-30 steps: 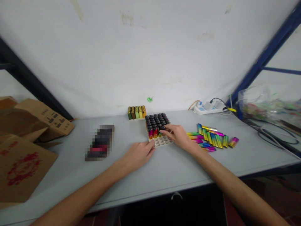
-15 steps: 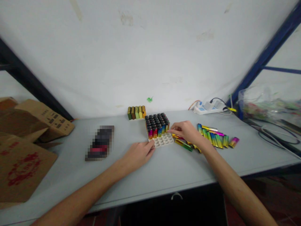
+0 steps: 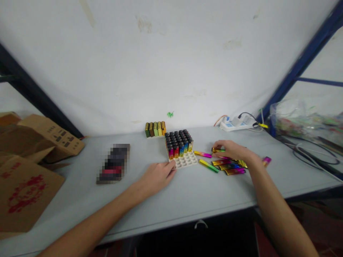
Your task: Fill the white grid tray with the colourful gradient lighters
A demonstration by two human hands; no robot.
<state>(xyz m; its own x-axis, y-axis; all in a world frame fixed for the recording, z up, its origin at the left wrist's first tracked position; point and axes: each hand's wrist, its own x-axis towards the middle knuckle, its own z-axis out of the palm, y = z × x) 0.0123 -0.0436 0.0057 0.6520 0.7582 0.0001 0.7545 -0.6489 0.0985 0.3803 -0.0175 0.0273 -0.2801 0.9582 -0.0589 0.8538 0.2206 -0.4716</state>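
Note:
A white tray (image 3: 184, 160) with round holes stands mid-table, its back rows filled with upright black-topped, colourful lighters (image 3: 179, 141); the front holes are bare. My left hand (image 3: 159, 175) grips the tray's front left corner, fingers together. To the right, my right hand (image 3: 227, 149) is over a pile of loose shiny lighters (image 3: 225, 167), its fingers curved down onto one of them; whether it is gripped is hard to tell. A yellow-green lighter (image 3: 208, 166) and a yellow-pink one (image 3: 203, 154) lie between tray and pile.
Behind the tray stands a block of green, brown and yellow lighters (image 3: 155, 129). Cardboard boxes (image 3: 29, 189) fill the left side, near a pixelated dark object (image 3: 114, 164). A white power strip (image 3: 237, 123), cables and a plastic bag (image 3: 308, 114) are at the right.
My right hand has moved right, away from the tray's lighters to the loose pile, uncovering the lighters beside the tray. My left hand stays at the tray corner.

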